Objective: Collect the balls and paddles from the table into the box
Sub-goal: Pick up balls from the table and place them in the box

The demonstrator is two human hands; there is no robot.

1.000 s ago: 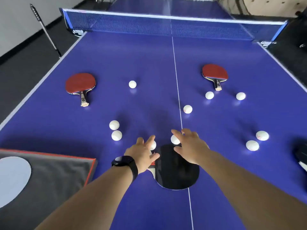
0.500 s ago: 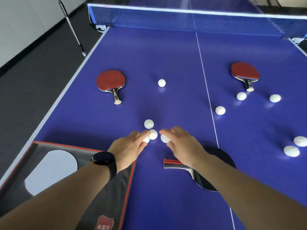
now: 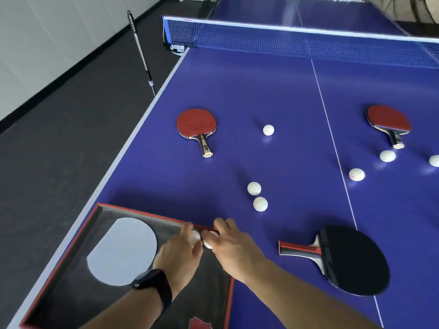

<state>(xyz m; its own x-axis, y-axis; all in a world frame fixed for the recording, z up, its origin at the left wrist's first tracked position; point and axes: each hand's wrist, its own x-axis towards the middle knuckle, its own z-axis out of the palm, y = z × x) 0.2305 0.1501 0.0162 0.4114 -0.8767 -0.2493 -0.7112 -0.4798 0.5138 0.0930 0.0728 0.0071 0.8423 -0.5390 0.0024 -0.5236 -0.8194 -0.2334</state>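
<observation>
A black box with a red rim lies at the table's near left corner, a pale round disc inside it. Both hands hover over its far right corner. My left hand is shut on a white ball. My right hand is shut on another white ball. Two balls sit just beyond the box. A black paddle lies to the right of my hands. Red paddles lie at mid left and far right.
More white balls lie scattered: one in the middle and three near the right red paddle. The net spans the far end. A metal pole leans off the table's left edge.
Both hands, each with a ball, have moved back and left from the table's middle to above the box's far right corner. The view has swung left, showing more of the box.
</observation>
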